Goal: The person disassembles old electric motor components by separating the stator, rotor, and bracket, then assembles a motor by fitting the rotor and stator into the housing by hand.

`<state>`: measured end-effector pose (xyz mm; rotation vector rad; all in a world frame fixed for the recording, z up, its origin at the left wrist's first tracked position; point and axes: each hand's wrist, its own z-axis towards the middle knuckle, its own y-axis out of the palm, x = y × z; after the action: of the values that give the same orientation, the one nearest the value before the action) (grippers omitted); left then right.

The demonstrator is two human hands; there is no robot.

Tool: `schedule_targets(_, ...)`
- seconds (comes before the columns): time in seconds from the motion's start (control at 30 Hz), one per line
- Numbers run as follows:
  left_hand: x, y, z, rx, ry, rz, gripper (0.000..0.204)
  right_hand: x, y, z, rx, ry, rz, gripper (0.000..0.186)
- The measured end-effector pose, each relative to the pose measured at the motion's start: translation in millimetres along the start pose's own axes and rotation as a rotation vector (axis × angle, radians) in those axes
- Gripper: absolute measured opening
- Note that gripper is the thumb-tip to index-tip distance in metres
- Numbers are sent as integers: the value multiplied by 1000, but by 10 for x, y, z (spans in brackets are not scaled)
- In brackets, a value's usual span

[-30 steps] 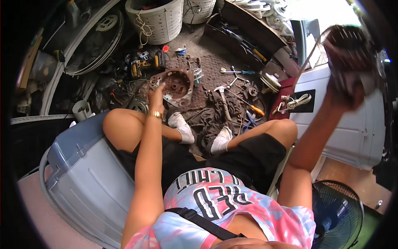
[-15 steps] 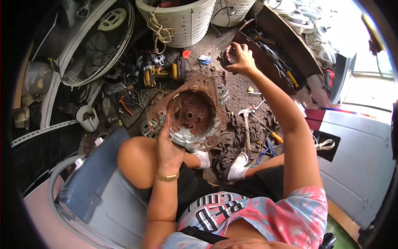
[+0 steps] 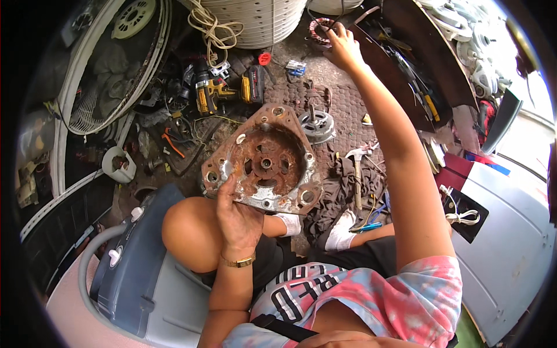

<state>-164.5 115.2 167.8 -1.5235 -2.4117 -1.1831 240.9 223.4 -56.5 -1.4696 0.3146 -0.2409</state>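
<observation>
My left hand (image 3: 239,223) grips the lower left edge of a rusty, roughly triangular metal motor housing (image 3: 290,182). Its round hollow faces up, with a central hole, several slots and holes at the corners. Far out at the end of my stretched right arm, my right hand (image 3: 345,51) has its fingers apart. Beside those fingertips, a ring-shaped part with red and white winding (image 3: 315,27), perhaps a motor stator, sits on the floor by the white basket. Whether a fingertip still touches it is hard to see. Beyond the housing stands a grey metal disc with a shaft (image 3: 318,127).
A yellow-black cordless drill (image 3: 212,95) lies left of centre. A hammer (image 3: 357,180) rests on dark cloth (image 3: 333,200). At the right is a brown tool box (image 3: 449,64); the perforated white basket (image 3: 255,23) stands at the back. A washing-machine panel (image 3: 130,249) is at my left.
My right hand has moved farther away and its fingers have come off the ring-shaped part, now by the basket. The housing has tilted, showing more of its hollow. The whole view has shifted.
</observation>
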Motion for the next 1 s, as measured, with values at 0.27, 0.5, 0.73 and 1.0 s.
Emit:
schedule_targets(0.27, -69, 35, -150, -26, -146, -32, 51, 124, -515, -1786, 211, 168, 774, 48)
schedule_targets(0.5, -131, 142, -641, -128, -188, -34, 52, -551, -988, -3369, 68, 479, 1149, 36)
schedule_targets(0.73, -326, 58, -1398, -320, -198, 93, 51, -1084, -1963, -4152, -136, 683, 2030, 40)
schedule_targets(1.0, -771, -347, -2046, -366, 220, 572, 56, -1267, -3133, -4818, 291, 88, 1132, 32)
